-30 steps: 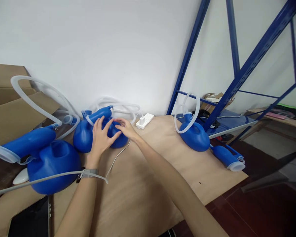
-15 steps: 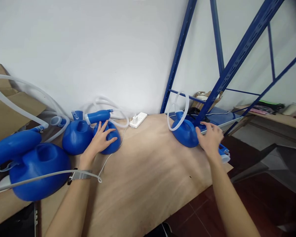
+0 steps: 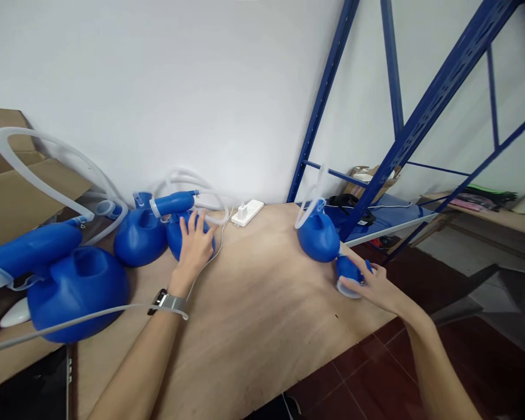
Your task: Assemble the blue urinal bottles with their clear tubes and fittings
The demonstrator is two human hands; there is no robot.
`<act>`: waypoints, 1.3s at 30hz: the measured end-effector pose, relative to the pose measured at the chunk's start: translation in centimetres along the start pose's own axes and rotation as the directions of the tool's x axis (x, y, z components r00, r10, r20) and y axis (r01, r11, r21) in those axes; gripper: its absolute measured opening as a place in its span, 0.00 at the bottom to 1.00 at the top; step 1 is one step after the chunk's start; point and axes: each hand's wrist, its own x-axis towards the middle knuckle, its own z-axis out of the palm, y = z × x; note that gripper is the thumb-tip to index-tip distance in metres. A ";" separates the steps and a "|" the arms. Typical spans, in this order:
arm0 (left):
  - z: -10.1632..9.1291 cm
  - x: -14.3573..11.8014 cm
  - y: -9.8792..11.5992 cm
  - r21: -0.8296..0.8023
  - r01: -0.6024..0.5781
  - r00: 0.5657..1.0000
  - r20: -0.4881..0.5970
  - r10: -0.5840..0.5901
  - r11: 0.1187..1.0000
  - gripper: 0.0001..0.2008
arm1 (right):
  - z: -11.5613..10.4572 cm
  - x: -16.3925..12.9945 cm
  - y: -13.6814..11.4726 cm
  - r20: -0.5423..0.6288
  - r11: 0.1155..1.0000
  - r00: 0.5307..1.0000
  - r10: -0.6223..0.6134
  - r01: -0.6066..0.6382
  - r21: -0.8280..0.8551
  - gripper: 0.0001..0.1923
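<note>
My left hand (image 3: 196,248) lies flat on a small blue round container (image 3: 177,236) at the back of the wooden table (image 3: 254,326). Beside that stands a second blue jug (image 3: 139,236) with a blue funnel tube (image 3: 172,203) across it. My right hand (image 3: 376,286) grips the blue funnel spout (image 3: 349,275) of another blue jug (image 3: 317,236) near the table's right edge. A clear hose (image 3: 308,201) loops off that jug's top. A larger blue jug (image 3: 76,289) sits at the front left.
A white power strip (image 3: 247,212) lies by the wall. Clear hoses (image 3: 56,157) arch over cardboard boxes (image 3: 13,192) at the left. A blue metal rack (image 3: 402,116) stands at the right, with a low shelf holding dark items. A dark tablet (image 3: 30,388) lies at the front left.
My right hand left the small container by my left hand, crossed to the right-hand jug, and now holds its spout. That jug has shifted toward me and the left.
</note>
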 end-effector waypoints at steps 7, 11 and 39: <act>-0.5 -0.2 5.8 -0.235 -0.354 0.927 0.042 0.374 0.905 0.16 | 4.3 -2.7 -6.6 0.115 0.965 0.959 -0.261 0.261 0.016 0.40; -1.3 -1.4 9.6 -0.523 -0.251 0.840 0.299 0.452 0.814 0.26 | 6.8 -2.9 -10.2 -0.123 0.815 0.813 -0.569 0.540 -0.210 0.10; -0.1 -6.7 10.0 -0.877 0.307 0.885 0.406 0.229 0.369 0.20 | 13.5 -1.2 -13.8 -0.263 0.616 0.629 -0.732 0.775 0.138 0.25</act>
